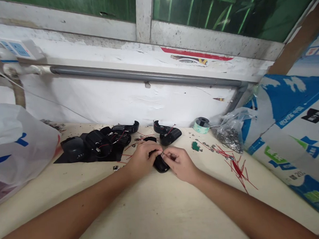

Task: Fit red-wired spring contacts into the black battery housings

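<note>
A black plastic casing (161, 166) lies on the table between my two hands. Over its left side, my left hand (143, 157) has thumb and forefinger pinched together. My right hand (181, 164) meets it from the other side, also in a pinch, its fingertips nearly touching the left ones. Whatever small piece is between the fingertips is too small to make out. Just beyond my hands sits a second black casing (170, 136) with thin wires and an open curved part. More black casings (98, 141) with red wires are grouped to the left on a dark sheet (115, 155).
Red wires (239, 170) and small metal pieces are scattered at right, near a green piece (195, 146). Behind them stand a roll of green tape (201, 126) and a clear bag of metal parts (229, 131). A white plastic bag (17, 142) and a blue-white carton (292, 136) flank the table.
</note>
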Available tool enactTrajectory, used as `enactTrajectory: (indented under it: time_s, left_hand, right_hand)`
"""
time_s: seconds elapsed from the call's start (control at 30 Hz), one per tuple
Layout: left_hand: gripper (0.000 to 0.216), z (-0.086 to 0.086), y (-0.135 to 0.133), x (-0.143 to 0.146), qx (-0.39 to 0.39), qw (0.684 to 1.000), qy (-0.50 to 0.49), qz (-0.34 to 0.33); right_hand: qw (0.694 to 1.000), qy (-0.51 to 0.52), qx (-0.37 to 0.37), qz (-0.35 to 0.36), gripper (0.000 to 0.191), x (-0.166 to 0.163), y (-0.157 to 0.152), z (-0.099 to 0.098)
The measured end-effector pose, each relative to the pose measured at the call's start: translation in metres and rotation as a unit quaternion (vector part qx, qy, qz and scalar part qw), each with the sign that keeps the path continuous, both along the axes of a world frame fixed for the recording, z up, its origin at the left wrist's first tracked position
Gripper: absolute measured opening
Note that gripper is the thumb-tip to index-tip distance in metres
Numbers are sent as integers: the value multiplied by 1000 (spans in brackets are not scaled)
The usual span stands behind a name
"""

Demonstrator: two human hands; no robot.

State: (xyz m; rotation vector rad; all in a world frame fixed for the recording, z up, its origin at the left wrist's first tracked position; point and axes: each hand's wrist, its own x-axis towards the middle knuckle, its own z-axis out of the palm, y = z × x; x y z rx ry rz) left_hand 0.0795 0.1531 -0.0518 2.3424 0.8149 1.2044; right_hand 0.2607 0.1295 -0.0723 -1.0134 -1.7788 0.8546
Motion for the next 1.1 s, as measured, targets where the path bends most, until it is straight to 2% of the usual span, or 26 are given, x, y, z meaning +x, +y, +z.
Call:
enactTrajectory:
  time_s: [0.57,0.87,1.1]
  left_hand:
    - [20,-2,-1,0,24,999,21,16]
    - [12,-6,0,-1,26,998,43,48]
    - [11,-6,1,-1,10,998,25,51]
  right_hand:
    - [998,-47,35,-12,19,1,-2,2]
    - [980,-115,139,-89,14,3,-2,3]
    - [983,-109,124,-75,18,3,0,2]
